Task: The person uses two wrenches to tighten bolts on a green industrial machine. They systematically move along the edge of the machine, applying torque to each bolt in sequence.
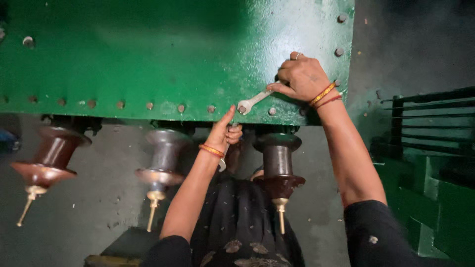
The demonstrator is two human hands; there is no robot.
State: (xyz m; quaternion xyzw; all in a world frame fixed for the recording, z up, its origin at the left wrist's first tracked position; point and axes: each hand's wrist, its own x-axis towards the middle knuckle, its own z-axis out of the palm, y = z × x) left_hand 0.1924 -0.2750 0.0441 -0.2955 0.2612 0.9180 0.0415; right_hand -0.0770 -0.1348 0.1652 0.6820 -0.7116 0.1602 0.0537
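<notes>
Dim, soft light (glare top right)

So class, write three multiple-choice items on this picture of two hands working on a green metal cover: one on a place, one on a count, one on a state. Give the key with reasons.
1. Where does the ring end of the spanner sit?
A. on a bolt near the green cover's lower edge
B. on a brass rod
C. on the floor

2. How many brown insulators hang below the green cover?
A. one
B. three
C. five

3. What is the right hand doing?
A. hanging open
B. gripping the spanner's handle
C. resting on an insulator

Key: 1 A, the ring lies in the edge's bolt row. 2 B, three insulators show. 3 B, its fingers close round the handle, while the left hand holds a second tool under the edge.
</notes>
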